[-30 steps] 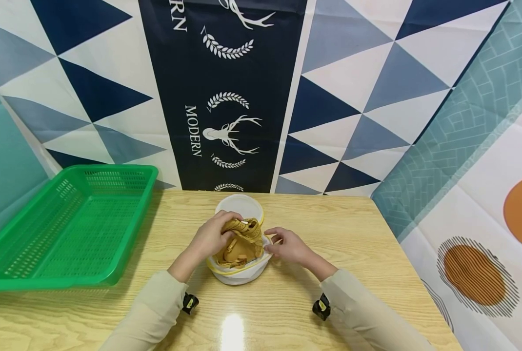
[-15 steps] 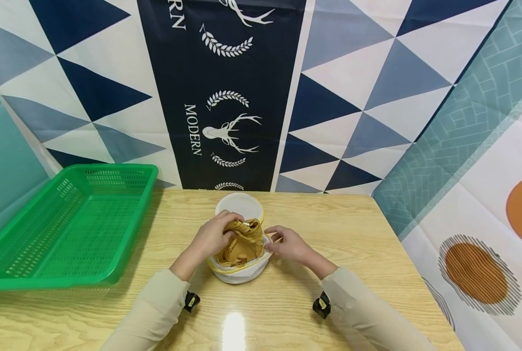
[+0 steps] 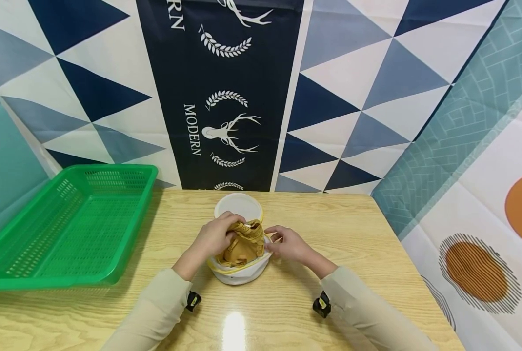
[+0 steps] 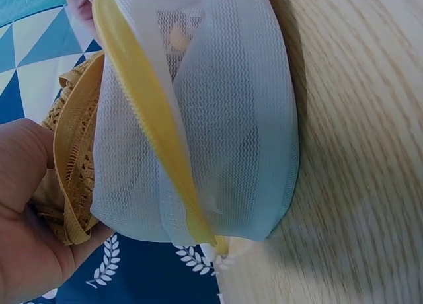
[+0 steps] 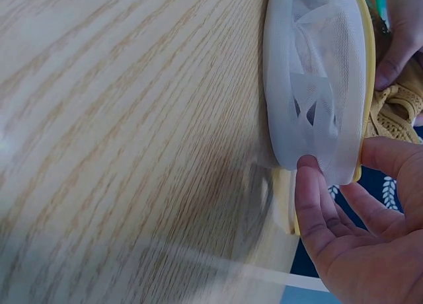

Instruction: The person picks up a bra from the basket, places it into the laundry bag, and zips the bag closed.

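Note:
A round white mesh laundry bag [image 3: 243, 279] with a yellow zip edge stands on the table, its lid [image 3: 239, 205] folded back behind it. Inside lies a mustard-yellow lace bra [image 3: 243, 249], partly standing above the rim. My left hand [image 3: 214, 236] grips the bra's upper part at the bag's left side; in the left wrist view lace and an elastic edge [image 4: 78, 158] show by the thumb. On the other side, my right hand [image 3: 289, 245] pinches the bag's rim, thumb at the zip and fingers against the mesh wall [image 5: 317, 86]. The bra's lower part is hidden within.
A green plastic basket [image 3: 111, 229] with perforated walls stands at the left of the wooden table [image 3: 353, 229]. Patterned cloth [image 3: 340, 87] covers the wall behind. Dark wrist cameras [image 3: 193, 301] hang below both sleeves.
My left hand has shifted slightly to the right, and the bra's upper part has moved a little with it. The right hand keeps its place at the bag's rim.

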### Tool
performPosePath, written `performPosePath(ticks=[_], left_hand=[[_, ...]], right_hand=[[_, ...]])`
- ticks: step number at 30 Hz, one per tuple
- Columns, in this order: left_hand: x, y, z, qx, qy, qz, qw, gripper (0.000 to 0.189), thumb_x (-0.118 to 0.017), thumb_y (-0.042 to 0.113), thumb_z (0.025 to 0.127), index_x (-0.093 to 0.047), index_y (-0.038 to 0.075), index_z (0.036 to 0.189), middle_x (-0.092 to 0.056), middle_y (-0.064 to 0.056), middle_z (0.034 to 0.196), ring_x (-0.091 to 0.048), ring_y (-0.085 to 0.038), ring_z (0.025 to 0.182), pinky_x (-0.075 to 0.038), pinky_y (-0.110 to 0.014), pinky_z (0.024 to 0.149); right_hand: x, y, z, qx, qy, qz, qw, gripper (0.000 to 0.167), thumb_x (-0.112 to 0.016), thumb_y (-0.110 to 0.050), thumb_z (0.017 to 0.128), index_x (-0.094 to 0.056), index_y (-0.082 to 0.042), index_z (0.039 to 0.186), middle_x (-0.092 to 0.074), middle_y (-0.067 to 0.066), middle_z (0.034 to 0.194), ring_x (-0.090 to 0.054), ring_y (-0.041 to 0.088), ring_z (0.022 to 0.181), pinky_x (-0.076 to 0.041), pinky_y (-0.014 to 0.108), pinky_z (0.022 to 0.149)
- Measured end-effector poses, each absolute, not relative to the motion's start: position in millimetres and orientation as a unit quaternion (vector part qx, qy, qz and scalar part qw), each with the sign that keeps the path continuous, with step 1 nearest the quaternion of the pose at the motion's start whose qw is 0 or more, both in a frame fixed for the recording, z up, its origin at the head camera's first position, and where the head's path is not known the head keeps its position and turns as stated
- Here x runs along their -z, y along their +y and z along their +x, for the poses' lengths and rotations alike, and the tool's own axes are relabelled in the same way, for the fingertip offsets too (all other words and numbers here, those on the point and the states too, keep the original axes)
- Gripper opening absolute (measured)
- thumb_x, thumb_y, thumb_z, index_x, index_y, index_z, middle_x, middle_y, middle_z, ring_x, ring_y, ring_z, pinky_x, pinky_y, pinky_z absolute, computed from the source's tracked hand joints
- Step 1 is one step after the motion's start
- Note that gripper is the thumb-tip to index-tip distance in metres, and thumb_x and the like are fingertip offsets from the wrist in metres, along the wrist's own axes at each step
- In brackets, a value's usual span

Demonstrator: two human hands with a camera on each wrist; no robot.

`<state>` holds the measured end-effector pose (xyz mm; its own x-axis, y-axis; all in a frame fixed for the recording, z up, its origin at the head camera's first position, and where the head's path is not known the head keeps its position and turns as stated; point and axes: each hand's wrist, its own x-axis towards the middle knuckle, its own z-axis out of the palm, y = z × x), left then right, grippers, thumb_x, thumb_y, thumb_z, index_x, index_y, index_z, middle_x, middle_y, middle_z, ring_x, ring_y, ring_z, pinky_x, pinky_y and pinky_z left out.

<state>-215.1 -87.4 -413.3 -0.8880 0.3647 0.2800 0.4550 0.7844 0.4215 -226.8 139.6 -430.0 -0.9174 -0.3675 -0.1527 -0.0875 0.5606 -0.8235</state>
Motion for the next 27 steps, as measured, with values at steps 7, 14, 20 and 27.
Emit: performPosePath(ticks=[7, 14, 20, 27], left_hand=[[414.2, -87.5, -216.0, 0.229, -0.943, -0.222, 0.095, 0.033, -0.066, 0.007, 0.085, -0.061, 0.024, 0.113, -0.06, 0.003, 0.103, -0.062, -0.021, 0.078, -0.052, -0.041, 0.068], [412.0, -88.9, -216.9, 0.234, -0.946, -0.207, 0.083, 0.037, -0.066, 0.011, 0.086, -0.059, 0.025, 0.12, -0.06, 0.0, 0.108, -0.064, -0.024, 0.086, -0.052, -0.044, 0.072], [409.9, -91.5, -217.1, 0.256, -0.945, -0.191, 0.063, 0.044, -0.067, 0.013, 0.085, -0.054, 0.024, 0.126, -0.059, -0.003, 0.115, -0.063, -0.027, 0.096, -0.052, -0.048, 0.078], [406.0, -95.6, -216.8, 0.292, -0.938, -0.179, 0.051, 0.051, -0.071, 0.02, 0.083, -0.051, 0.022, 0.129, -0.059, -0.004, 0.118, -0.061, -0.026, 0.104, -0.049, -0.048, 0.085]], right_hand=[[430.9, 138.2, -227.5, 0.451, 0.87, -0.127, 0.154, 0.04, -0.062, -0.013, 0.087, -0.054, -0.003, 0.126, -0.061, 0.012, 0.097, -0.061, 0.022, 0.075, -0.053, 0.033, 0.065], [431.0, 137.7, -227.3, 0.457, 0.867, -0.126, 0.154, 0.04, -0.062, -0.013, 0.089, -0.053, 0.0, 0.126, -0.06, 0.015, 0.098, -0.061, 0.019, 0.076, -0.055, 0.035, 0.068], [415.7, 133.1, -217.6, 0.464, 0.861, -0.129, 0.161, 0.04, -0.059, -0.009, 0.09, -0.05, 0.005, 0.127, -0.058, 0.019, 0.099, -0.061, 0.031, 0.08, -0.054, 0.044, 0.072], [431.7, 137.8, -226.6, 0.467, 0.862, -0.123, 0.156, 0.039, -0.061, -0.013, 0.09, -0.053, 0.0, 0.125, -0.058, 0.015, 0.097, -0.06, 0.021, 0.074, -0.055, 0.037, 0.068]])
